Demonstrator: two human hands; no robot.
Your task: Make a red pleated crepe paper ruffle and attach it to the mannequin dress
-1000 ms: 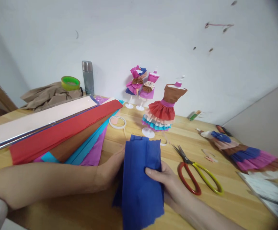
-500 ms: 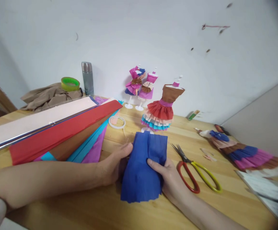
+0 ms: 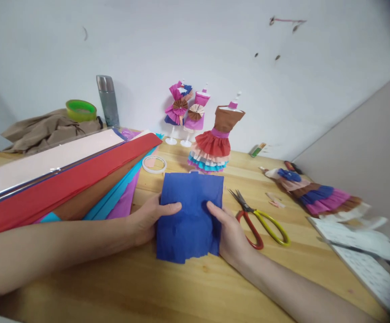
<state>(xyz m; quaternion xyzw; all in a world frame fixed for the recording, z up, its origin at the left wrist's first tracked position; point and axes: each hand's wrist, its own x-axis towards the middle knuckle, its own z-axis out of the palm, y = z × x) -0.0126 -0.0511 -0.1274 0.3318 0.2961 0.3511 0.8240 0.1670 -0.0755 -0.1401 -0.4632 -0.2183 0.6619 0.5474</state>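
A piece of blue crepe paper is held up over the wooden table, roughly rectangular with an uneven lower edge. My left hand grips its left side, thumb across the front and fingers hidden behind. On the right side my right hand holds it the same way. Scissors with one red and one yellow handle lie partly open just right of my right hand. Behind the paper stands a small dress form in a brown top and a layered, ruffled skirt. A white tape ring lies behind my left hand.
Folded crepe sheets, red uppermost, spread across the left. Further back are a cloth, a green tape roll and a flask. Two smaller dress forms stand by the wall. At right lie a ruffled paper dress and a patterned board.
The blue paper is now spread wider and flatter between my hands. My left thumb has come onto its front. The whole view has shifted, moving the table items left and slightly up.
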